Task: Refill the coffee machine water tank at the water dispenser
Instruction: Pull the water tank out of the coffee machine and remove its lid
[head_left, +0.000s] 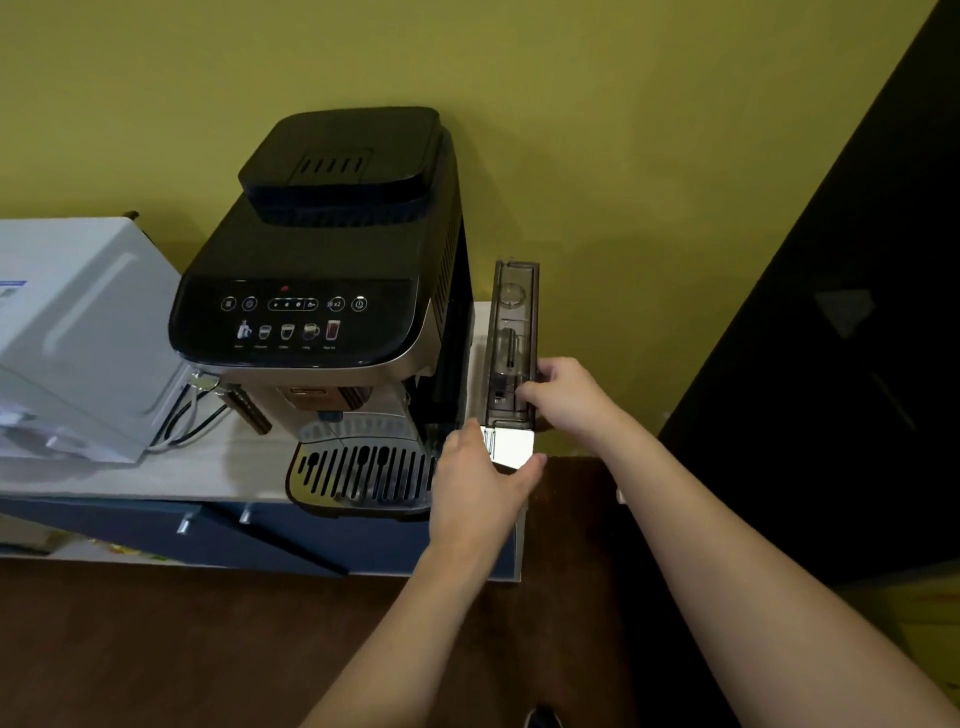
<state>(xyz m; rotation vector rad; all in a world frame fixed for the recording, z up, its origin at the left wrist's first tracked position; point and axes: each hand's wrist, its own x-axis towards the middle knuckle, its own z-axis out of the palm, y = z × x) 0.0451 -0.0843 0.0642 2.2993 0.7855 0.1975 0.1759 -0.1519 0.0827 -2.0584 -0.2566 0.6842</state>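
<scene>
A black coffee machine stands on a pale table against a yellow-green wall, with a white microwave to its left. The floor below is dark brown, and a dark panel rises on the right. The clear water tank is just beside the machine's right side, upright. The right hand has its grip closed on the tank's near end; the left hand holds the tank's lower front.
</scene>
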